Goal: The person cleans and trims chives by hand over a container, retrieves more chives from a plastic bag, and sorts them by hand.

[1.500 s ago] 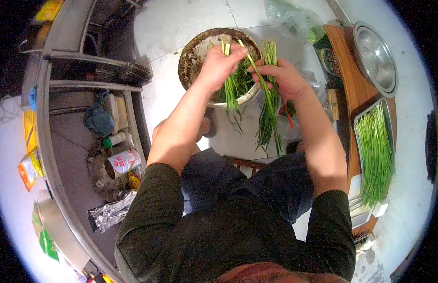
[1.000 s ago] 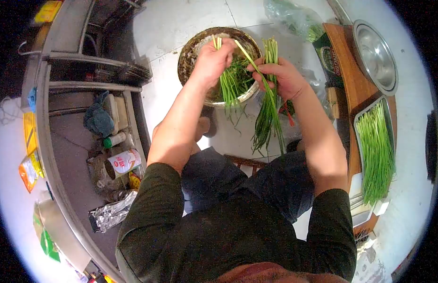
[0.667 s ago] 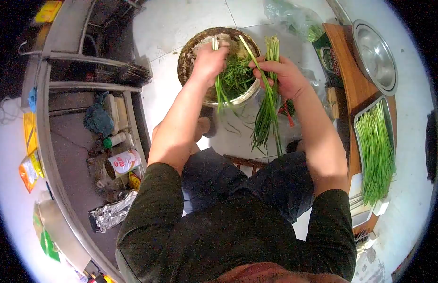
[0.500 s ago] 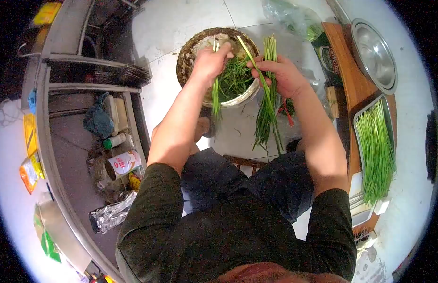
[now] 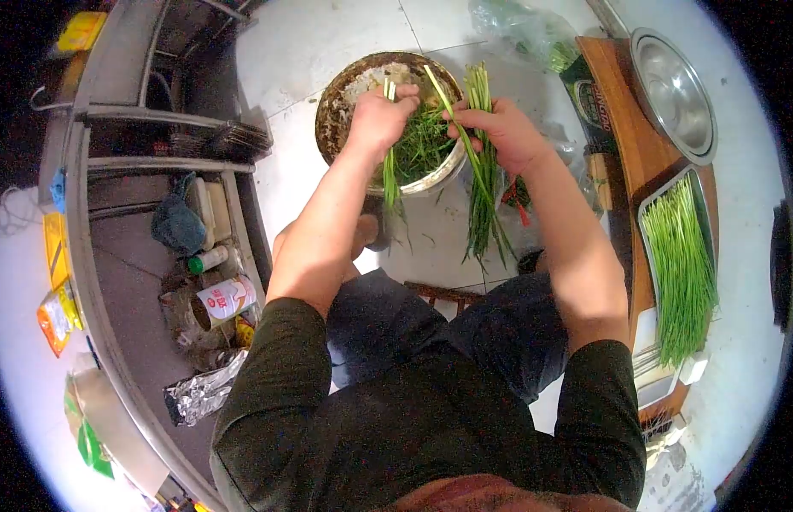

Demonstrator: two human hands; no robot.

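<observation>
My left hand [image 5: 381, 122] is closed around a few garlic chives [image 5: 390, 183], their pale ends up and the green leaves hanging down. It is over the left part of a round, stained bucket [image 5: 328, 128] that has a heap of green scraps [image 5: 424, 149] in it. To the right of the bucket's rim, my right hand [image 5: 503, 132] grips a thicker bunch of garlic chives [image 5: 482, 205]. One stalk [image 5: 439, 90] slants away from that bunch toward the upper left, by the fingertips. My right palm is hidden from view.
On the right, a wooden surface [image 5: 614, 94] bears a steel bowl [image 5: 672, 94] and a tray of chives [image 5: 680, 264]. A plastic bag with greens [image 5: 533, 30] lies on the floor beyond. At left stands a metal shelf [image 5: 170, 162] with a can [image 5: 226, 300] and a blue cloth [image 5: 176, 218].
My right hand has shifted slightly, and the leaves of its bunch hang a little differently. My left hand still holds its few stalks over the bucket.
</observation>
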